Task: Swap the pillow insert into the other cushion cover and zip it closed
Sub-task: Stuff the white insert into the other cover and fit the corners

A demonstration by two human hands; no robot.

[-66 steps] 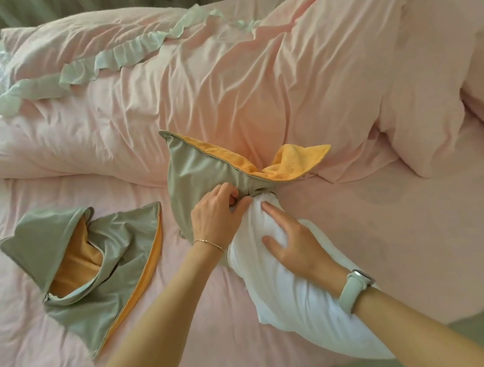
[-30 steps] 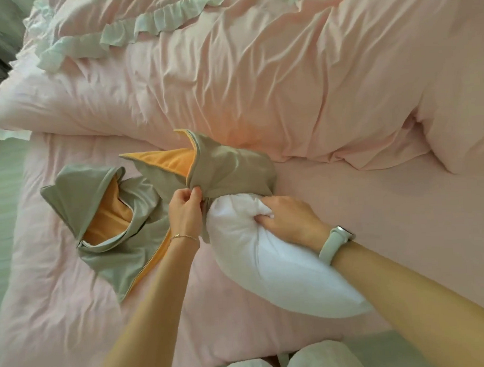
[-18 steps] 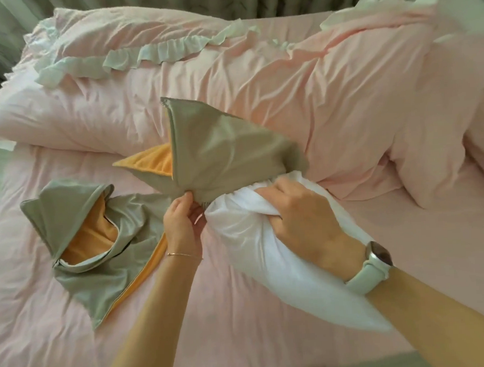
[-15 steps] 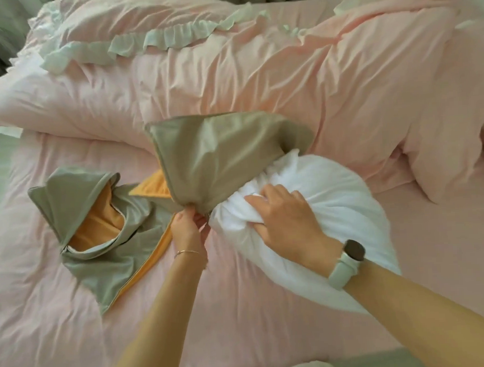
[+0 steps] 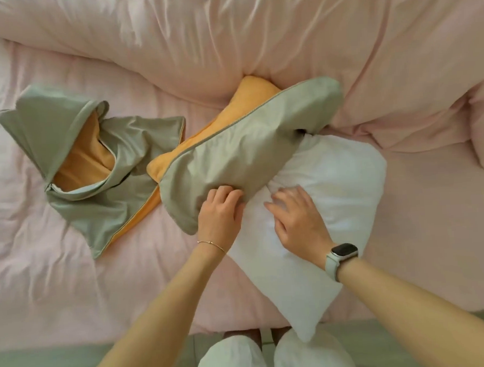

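Two grey-green covers with orange lining lay on the pink bed [image 5: 404,203]: one crumpled and empty cover [image 5: 74,153] off to the left, the other cover [image 5: 239,149] draped across the top end of the white pillow insert [image 5: 333,184], which lay slantwise from the middle of the bed toward the person's knees. Most of the insert was uncovered.

The insert looked light, puffy and easily squashed, so I judged it would bunch up at the mouth of the cover unless a corner was folded and fed in first. The cover seemed thin, limp and a little slick; the firm hem by the zip would be the place to hold it.

The left hand [image 5: 220,215] had its fingers curled over the cover's lower edge, pinching the cloth against the insert. The right hand [image 5: 299,222], a watch [image 5: 341,256] on its wrist, lay spread and flat on the insert, pressing it down, gripping nothing. Both forearms reached forward from below, nearly parallel.
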